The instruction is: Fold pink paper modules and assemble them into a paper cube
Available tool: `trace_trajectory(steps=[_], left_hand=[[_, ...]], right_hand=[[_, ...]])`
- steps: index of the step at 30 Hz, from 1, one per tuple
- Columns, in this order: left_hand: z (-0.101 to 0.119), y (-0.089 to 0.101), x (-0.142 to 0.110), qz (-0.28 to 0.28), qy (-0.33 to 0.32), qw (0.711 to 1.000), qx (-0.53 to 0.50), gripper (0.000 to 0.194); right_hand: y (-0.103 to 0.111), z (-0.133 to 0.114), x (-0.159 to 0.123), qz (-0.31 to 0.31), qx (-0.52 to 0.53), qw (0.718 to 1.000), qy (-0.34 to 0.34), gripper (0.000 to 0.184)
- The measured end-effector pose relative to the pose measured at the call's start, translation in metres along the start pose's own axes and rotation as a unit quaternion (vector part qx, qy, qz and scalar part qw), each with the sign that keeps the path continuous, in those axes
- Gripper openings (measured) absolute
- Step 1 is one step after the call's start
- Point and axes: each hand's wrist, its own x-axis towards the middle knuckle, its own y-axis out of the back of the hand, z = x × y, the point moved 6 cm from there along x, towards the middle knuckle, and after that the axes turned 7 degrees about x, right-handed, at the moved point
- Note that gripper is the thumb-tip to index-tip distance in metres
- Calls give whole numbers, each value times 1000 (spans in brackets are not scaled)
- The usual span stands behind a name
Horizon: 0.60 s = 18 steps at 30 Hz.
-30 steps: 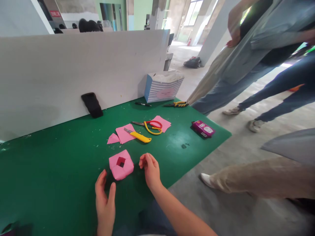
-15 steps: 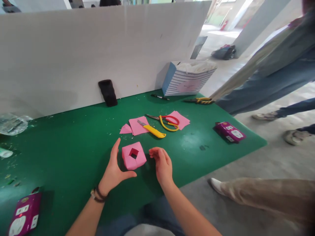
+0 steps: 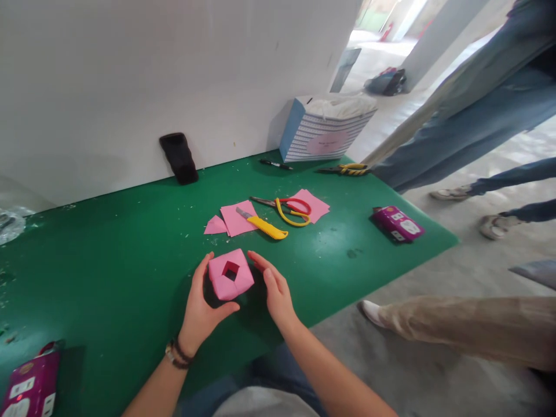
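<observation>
A pink folded paper box (image 3: pixel 221 286) sits on the green tabletop (image 3: pixel 130 278), with a diamond-shaped hole in its top. Around its left side curves my left hand (image 3: pixel 203 310), open, its thumb stretched along the near side and its fingertips at the far left corner. Whether they touch the paper I cannot tell. My right hand (image 3: pixel 275 289) is open just right of the box, fingers extended toward its far right corner. Beyond the box lie a yellow utility knife (image 3: pixel 270 229), pink paper sheets (image 3: pixel 234 222) and red-and-yellow-handled scissors (image 3: pixel 294 204).
A black phone (image 3: pixel 179 159) leans on the white partition (image 3: pixel 130 81). At the back right are a pen (image 3: pixel 276 165), yellow-handled pliers (image 3: pixel 347 169) and a striped box (image 3: pixel 325 136). Purple packs (image 3: pixel 397 225) lie at both sides. People's legs (image 3: pixel 456 327) stand beyond the table's right edge.
My right hand has come closer to the box and its fingers have straightened. My left hand has closed in slightly around it. The view has shifted slightly; the box stays in place.
</observation>
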Motion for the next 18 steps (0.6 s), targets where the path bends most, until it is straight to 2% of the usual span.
trace_trajectory(steps=[7,18], left_hand=[[2,-2,0,23,15,1000,6,88],[1,-1,2,48,-1,998,29,86]], right_hand=[[-5,-3,-1,-21,18,1000,13,46],[-7,-4,-1,-49,-11,998,29,43]])
